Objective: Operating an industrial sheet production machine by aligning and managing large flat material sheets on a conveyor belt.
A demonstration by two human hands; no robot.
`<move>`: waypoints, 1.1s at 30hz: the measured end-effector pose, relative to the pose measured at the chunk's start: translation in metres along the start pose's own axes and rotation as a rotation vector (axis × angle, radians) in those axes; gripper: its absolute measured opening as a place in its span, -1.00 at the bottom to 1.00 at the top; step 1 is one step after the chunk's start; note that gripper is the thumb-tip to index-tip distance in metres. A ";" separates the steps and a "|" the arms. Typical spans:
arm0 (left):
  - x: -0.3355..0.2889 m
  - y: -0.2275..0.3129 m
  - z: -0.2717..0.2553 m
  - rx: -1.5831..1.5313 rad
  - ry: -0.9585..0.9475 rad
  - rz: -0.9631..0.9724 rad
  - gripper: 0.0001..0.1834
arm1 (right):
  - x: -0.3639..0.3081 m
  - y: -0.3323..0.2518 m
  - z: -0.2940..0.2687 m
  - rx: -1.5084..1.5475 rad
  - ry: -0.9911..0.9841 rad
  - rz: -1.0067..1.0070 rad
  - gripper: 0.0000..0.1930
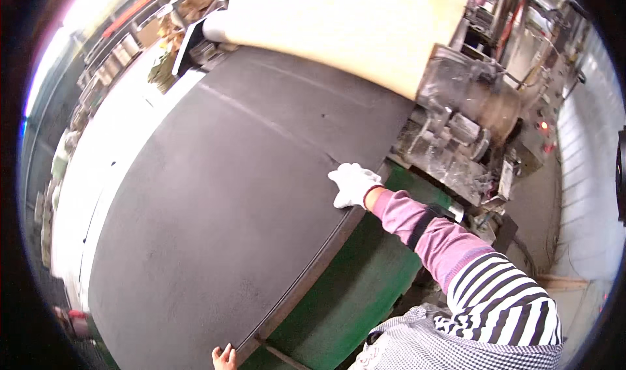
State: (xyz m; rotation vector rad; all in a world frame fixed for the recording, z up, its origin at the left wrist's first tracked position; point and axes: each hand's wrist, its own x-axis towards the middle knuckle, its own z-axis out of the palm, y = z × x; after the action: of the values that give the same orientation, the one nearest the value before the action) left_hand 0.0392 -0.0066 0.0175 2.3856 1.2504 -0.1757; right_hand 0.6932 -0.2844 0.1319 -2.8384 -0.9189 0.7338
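Observation:
A wide dark grey sheet or belt (pixel 215 194) stretches out in front of me, with faint pale streaks and a small dark mark near its far end. My right hand (pixel 354 185), in a white knit glove, lies on the sheet close to its right edge, fingers spread and nothing held. At the bottom of the view, the bare fingers of my left hand (pixel 225 357) rest apart at the near edge of the sheet; the rest of that hand is cut off. A long dark edge strip (pixel 306 275) runs between the two hands.
A large cream-coloured sheet on a roller (pixel 339 31) spans the far end. Machine parts with a cylindrical motor-like housing (pixel 473 93) stand at the right. Below the edge is a green panel (pixel 352 266). Stacked goods and a bright white surface (pixel 107 174) lie to the left.

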 end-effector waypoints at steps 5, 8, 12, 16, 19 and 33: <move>0.032 0.056 0.029 0.346 0.037 0.627 -0.50 | 0.036 0.068 -0.010 -0.009 0.081 0.028 -0.40; 0.038 0.129 0.029 0.351 -0.010 0.587 -0.52 | 0.054 0.096 -0.014 -0.058 0.158 0.068 -0.56; 0.050 0.244 0.029 0.184 -0.126 0.127 -0.49 | 0.018 0.111 0.005 0.110 0.571 -0.261 -0.64; 0.067 0.325 0.036 0.195 -0.181 0.120 -0.47 | -0.120 0.129 0.064 0.383 0.839 -0.775 -0.74; 0.083 0.368 0.046 0.214 -0.176 0.245 -0.40 | -0.243 0.156 0.116 0.461 0.511 -0.571 -0.73; 0.090 0.137 0.035 0.472 0.142 0.291 -0.54 | -0.566 0.196 0.374 0.414 -0.583 0.913 -0.64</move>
State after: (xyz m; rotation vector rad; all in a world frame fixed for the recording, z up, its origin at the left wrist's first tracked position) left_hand 0.2054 -0.0219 0.0025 3.0012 0.9833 -0.2357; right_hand 0.2254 -0.7964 -0.0017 -2.5650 0.5738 1.6311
